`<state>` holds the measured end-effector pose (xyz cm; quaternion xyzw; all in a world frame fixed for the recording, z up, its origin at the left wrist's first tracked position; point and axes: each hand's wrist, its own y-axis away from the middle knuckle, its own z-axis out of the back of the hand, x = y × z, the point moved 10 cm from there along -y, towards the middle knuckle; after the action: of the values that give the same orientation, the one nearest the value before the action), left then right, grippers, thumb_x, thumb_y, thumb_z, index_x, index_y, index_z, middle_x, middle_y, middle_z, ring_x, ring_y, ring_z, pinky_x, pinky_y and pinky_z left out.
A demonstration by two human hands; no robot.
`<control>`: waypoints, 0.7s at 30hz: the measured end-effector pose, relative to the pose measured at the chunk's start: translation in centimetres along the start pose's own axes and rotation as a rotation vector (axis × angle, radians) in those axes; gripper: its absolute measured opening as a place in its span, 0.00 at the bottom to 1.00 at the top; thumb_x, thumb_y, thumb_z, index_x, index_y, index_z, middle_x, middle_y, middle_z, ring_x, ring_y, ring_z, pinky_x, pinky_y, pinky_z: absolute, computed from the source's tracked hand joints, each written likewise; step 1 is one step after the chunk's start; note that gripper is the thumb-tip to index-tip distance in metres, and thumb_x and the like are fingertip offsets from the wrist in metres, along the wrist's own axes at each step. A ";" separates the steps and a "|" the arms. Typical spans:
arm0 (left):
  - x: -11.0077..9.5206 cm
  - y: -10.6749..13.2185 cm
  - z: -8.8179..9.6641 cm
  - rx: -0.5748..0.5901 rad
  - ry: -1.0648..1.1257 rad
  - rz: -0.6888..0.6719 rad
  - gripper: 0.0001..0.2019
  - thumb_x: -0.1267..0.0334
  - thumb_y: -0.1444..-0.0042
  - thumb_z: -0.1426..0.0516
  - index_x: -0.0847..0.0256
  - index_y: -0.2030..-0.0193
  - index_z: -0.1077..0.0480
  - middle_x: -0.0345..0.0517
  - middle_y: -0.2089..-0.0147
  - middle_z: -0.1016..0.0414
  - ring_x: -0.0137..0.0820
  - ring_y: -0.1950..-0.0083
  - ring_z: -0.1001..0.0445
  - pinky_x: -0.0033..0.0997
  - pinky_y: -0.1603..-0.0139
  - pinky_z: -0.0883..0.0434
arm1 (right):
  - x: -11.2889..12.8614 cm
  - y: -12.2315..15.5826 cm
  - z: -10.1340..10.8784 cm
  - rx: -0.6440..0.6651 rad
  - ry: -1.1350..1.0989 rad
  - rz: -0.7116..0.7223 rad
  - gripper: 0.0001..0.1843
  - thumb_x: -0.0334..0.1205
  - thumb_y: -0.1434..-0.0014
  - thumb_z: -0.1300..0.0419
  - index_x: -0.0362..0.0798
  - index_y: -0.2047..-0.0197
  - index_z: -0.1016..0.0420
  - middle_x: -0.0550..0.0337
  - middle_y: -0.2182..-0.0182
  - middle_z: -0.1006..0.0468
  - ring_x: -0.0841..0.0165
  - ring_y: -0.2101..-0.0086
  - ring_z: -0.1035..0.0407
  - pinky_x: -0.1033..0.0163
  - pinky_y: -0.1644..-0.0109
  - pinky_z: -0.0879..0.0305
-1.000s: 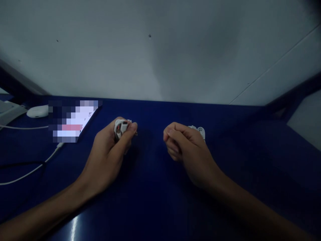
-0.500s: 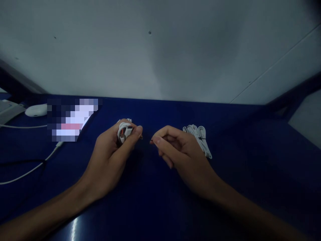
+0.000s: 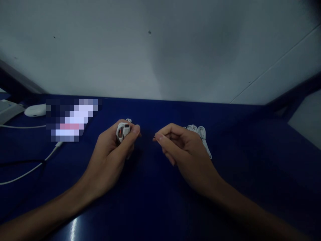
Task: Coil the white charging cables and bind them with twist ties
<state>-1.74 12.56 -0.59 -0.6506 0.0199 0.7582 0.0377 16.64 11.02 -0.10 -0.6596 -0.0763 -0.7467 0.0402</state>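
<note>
My left hand [image 3: 112, 152] holds a coiled white cable [image 3: 122, 130] between thumb and fingers, just above the blue table [image 3: 150, 201]. My right hand [image 3: 185, 150] is a short way to its right, thumb and forefinger pinched on something thin and dark that I cannot make out; it could be a tie. Behind my right hand lies a second bundled white cable [image 3: 202, 137] with a dark tie around it, partly hidden by my fingers.
At the left lie a blurred-out phone [image 3: 72, 120] with a white charging cord [image 3: 32, 169] running off the table edge, a white mouse-like object [image 3: 35, 109] and a pale device [image 3: 7, 110]. A grey wall [image 3: 160, 50] stands behind the table.
My right hand moved left from the bundled cable towards my left hand, uncovering that bundle, and pinched its fingertips. My left hand turned the coil slightly.
</note>
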 end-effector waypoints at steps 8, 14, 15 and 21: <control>-0.4 0.2 -0.2 0.012 -0.018 0.003 0.14 0.47 0.25 0.34 0.54 0.56 0.20 0.35 0.73 0.35 0.28 0.73 0.39 0.30 0.74 0.41 | 0.0 -0.2 -0.1 0.002 0.004 -0.011 0.14 0.46 0.22 0.34 0.51 0.60 0.18 0.68 0.76 0.29 0.74 0.76 0.37 0.64 0.72 0.38; -1.0 0.3 -0.3 0.035 -0.052 -0.040 0.14 0.49 0.25 0.33 0.54 0.59 0.23 0.34 0.73 0.36 0.27 0.73 0.41 0.30 0.74 0.41 | -0.1 -0.1 -0.3 0.027 0.024 -0.013 0.16 0.50 0.21 0.34 0.51 0.60 0.19 0.68 0.74 0.27 0.74 0.75 0.36 0.66 0.71 0.35; -1.0 0.3 -0.3 0.037 -0.061 -0.042 0.14 0.49 0.25 0.34 0.54 0.59 0.22 0.35 0.73 0.36 0.28 0.73 0.40 0.30 0.74 0.41 | -0.2 -0.1 -0.4 0.036 0.028 -0.013 0.17 0.51 0.20 0.35 0.51 0.60 0.20 0.68 0.73 0.27 0.74 0.75 0.36 0.66 0.71 0.35; -0.9 0.3 -0.3 0.050 -0.109 -0.032 0.14 0.48 0.25 0.34 0.53 0.60 0.21 0.35 0.73 0.35 0.29 0.73 0.40 0.30 0.74 0.42 | -0.6 -0.2 -0.6 0.066 0.043 -0.006 0.16 0.49 0.18 0.39 0.52 0.60 0.23 0.68 0.71 0.25 0.74 0.76 0.35 0.66 0.72 0.36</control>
<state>-1.35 12.17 0.21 -0.6074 0.0262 0.7911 0.0672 16.11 11.11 -0.74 -0.6412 -0.1022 -0.7580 0.0612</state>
